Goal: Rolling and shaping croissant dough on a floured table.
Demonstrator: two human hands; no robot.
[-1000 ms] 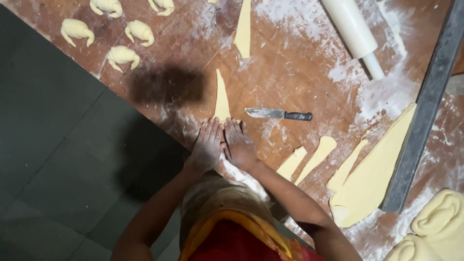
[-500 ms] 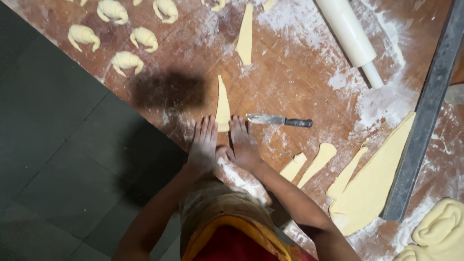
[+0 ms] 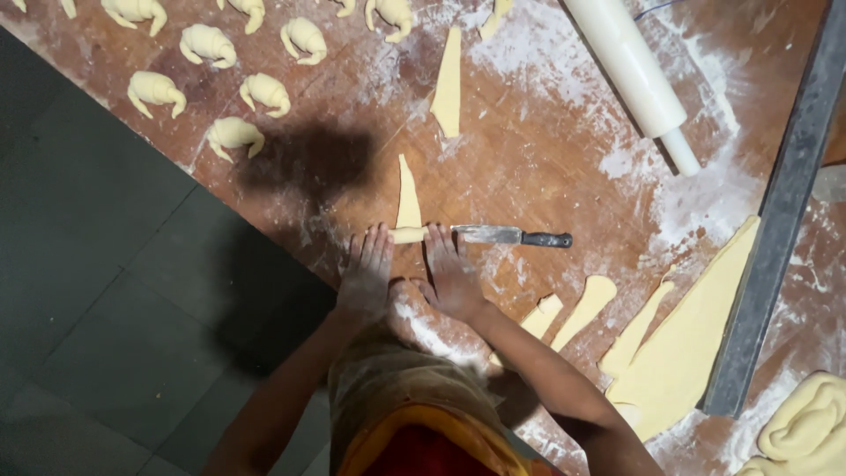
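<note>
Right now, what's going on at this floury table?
A person is rolling a dough triangle on the floured wooden table. The left hand and right hand lie flat with fingertips on the rolled wide end, the narrow tip pointing away. A knife lies just right of the roll. Shaped crescents sit at the far left, cut dough strips at the right, a rolling pin beyond.

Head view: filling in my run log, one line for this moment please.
left hand: on dough roll | right hand: on roll | knife: beside, on table
</note>
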